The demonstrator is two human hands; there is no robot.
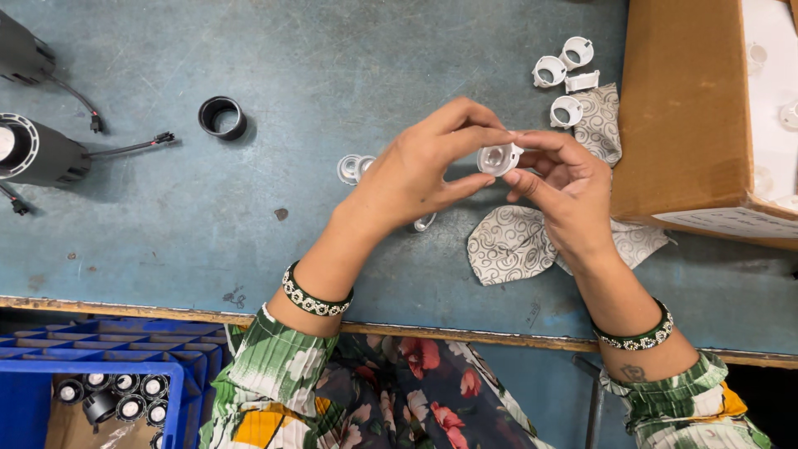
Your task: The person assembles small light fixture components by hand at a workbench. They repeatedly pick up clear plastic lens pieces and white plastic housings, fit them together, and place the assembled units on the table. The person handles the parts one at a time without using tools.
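Head view of a blue-grey table (332,50). Both hands meet above the table's middle and share one small white plastic ring (499,158). The left hand (416,170) pinches the ring's left side, its fingers (474,137) closed narrowly on it; the right hand (565,191) grips the ring's right side with thumb and fingertips likewise closed on it. The ring is held clear of the table surface.

Just beside the left hand lie clear round lens pieces (353,168). A patterned cloth (509,245) lies under the right hand. Toward the far edge rest several white ring housings (565,75); a cardboard box (690,108) occupies the right end. A black ring (222,117) lies left of centre, and a black cylindrical lamp body (37,151) with wires sits at the left edge. Below the near edge stands a blue crate (187,374).
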